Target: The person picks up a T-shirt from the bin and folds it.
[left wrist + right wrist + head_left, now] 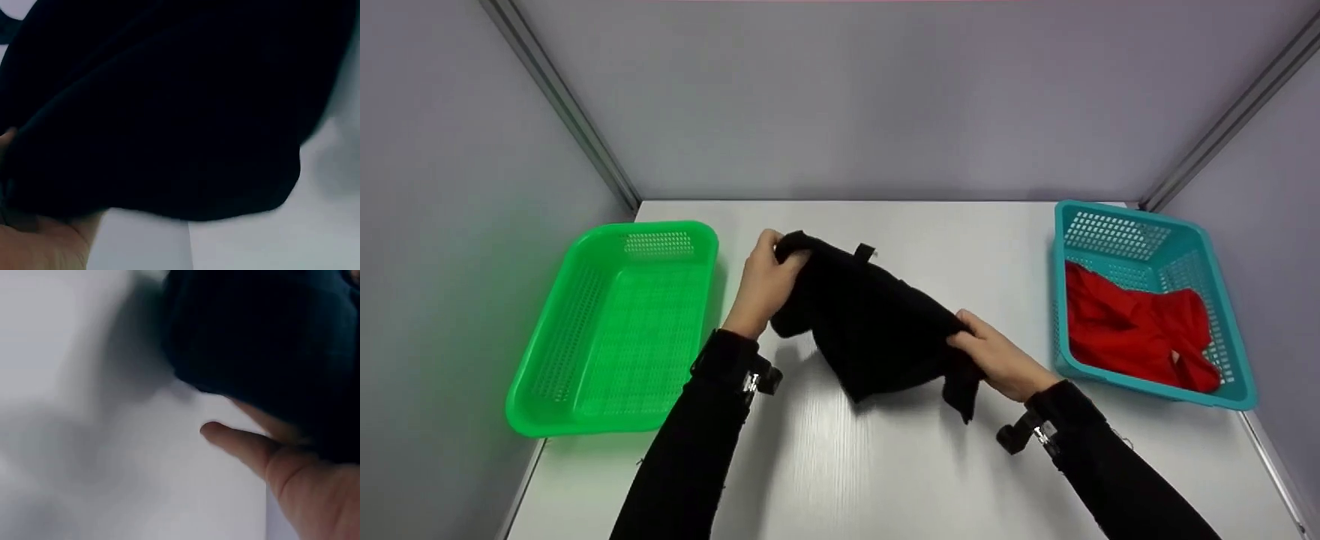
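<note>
- The left hand (pixel 765 281) is gripping the far left end of a black garment (pixel 877 322), its fingers (pixel 771 244) curling over the bunched edge and clamping it.
- The right hand (pixel 997 360) is pinching the near right end of the same garment, fingers pressing together on the fabric, with a corner hanging down just beside the wrist.
- The garment is hanging between the two hands over the middle of the white counter (pixel 885 465), and its long axis is running from far left to near right; the lower folds are sagging toward the counter, though whether they are touching it I cannot tell.
- A small black loop or tab (pixel 865 252) is sticking up from the far edge of the garment; only the head view is showing it.
- The left wrist view is showing mostly dark cloth (pixel 169 112) with a bit of palm (pixel 39 247) beneath and pale counter below.
- The right wrist view is showing one finger (pixel 236 441) stretching out under the cloth (pixel 264 343), a detail the head view is hiding.
- A green basket (pixel 615 330) is sitting to the left, well apart from the hands.
- A teal basket (pixel 1140 232) is sitting to the right, holding red cloth (pixel 1132 330).
- No writing is readable anywhere.
</note>
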`<state>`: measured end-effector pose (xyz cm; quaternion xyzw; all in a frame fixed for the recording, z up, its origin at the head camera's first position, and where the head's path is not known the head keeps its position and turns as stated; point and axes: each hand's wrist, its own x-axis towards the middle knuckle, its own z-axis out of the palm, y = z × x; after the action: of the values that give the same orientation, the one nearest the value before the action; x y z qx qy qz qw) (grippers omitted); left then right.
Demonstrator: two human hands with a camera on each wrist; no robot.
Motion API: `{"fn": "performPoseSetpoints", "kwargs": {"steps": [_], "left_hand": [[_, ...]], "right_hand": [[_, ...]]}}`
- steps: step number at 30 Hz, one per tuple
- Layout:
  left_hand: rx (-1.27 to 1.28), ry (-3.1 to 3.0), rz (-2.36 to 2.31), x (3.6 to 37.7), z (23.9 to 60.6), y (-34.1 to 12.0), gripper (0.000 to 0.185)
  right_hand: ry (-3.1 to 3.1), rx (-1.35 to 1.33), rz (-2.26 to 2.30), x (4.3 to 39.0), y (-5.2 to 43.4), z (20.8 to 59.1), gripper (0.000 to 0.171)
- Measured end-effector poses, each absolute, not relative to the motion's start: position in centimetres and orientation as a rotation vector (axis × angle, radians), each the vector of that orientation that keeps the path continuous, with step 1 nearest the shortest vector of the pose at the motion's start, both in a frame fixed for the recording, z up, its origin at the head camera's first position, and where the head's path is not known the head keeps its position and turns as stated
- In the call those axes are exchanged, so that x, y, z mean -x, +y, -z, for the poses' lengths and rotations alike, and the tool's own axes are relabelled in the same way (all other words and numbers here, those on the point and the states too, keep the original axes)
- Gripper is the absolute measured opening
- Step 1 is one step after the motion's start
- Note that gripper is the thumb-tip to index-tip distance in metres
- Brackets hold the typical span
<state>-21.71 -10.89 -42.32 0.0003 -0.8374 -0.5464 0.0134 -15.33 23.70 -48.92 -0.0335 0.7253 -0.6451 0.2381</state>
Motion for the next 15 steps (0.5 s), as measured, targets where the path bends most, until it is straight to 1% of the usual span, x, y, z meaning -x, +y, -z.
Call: {"fn": "performPoseSetpoints", "kwargs": {"steps": [2,3,6,8,10,12,15], "left_hand": [[0.002,-2.569,1.726,22.0,41.2,-11.0,0.032],[0.024,-2.549,1.737,22.1,40.6,-11.0,0.033],[0.114,-2.47,1.707,22.5,38.7,-11.2,0.027],[0.185,-2.379,1.626,22.8,37.6,-11.1,0.027],[0.224,-2.298,1.459,23.2,36.7,-10.7,0.029],[0.183,-2.259,1.21,23.5,36.2,-10.1,0.022],[0.069,-2.292,0.925,23.7,36.0,-9.0,0.015]], "right_hand": [[1.749,-0.017,2.04,15.4,23.0,48.3,0.011],[1.654,-0.031,2.142,15.4,22.7,47.9,0.013],[1.435,-0.001,2.376,15.3,22.0,46.8,0.022],[1.335,0.041,2.468,15.2,21.8,46.2,0.029],[1.283,0.06,2.526,15.1,21.6,45.6,0.033],[1.297,0.043,2.554,15.3,21.5,45.1,0.033],[1.452,-0.064,2.546,15.7,21.9,44.9,0.028]]}}
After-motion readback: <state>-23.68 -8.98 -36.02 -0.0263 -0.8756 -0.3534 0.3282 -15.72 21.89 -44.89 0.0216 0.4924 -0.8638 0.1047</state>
